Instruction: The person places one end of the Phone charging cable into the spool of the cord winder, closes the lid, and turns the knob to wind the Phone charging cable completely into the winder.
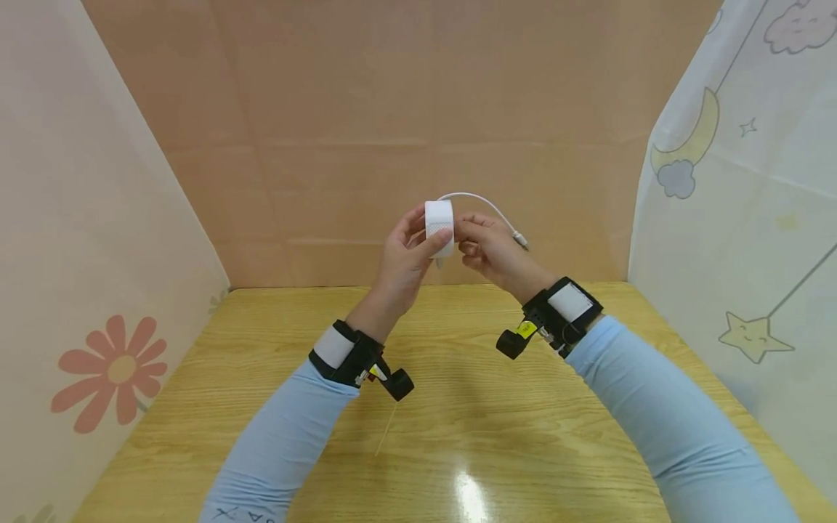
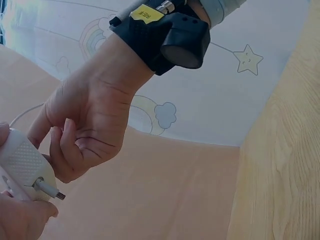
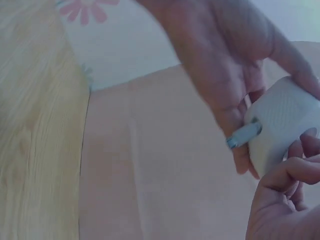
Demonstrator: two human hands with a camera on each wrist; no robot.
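Observation:
Both hands are raised above the wooden table (image 1: 458, 407) and meet on a small white adapter block (image 1: 439, 221). My left hand (image 1: 425, 231) grips it from the left, thumb across its textured front. My right hand (image 1: 467, 234) holds its right side with curled fingers. A white cable (image 1: 480, 200) arcs from the block's top over the right hand and ends in a connector (image 1: 520, 238). In the left wrist view the block (image 2: 21, 162) shows a short plug (image 2: 49, 190) beside the right hand (image 2: 60, 150). The right wrist view shows the block (image 3: 282, 125) and plug (image 3: 245, 135) too.
A cardboard wall (image 1: 405, 109) closes the back. Printed cloth hangs on the left (image 1: 98, 290) and on the right (image 1: 739, 218). A thin pale stick (image 1: 386, 430) lies on the table under my left forearm. Black camera mounts sit on both wrists.

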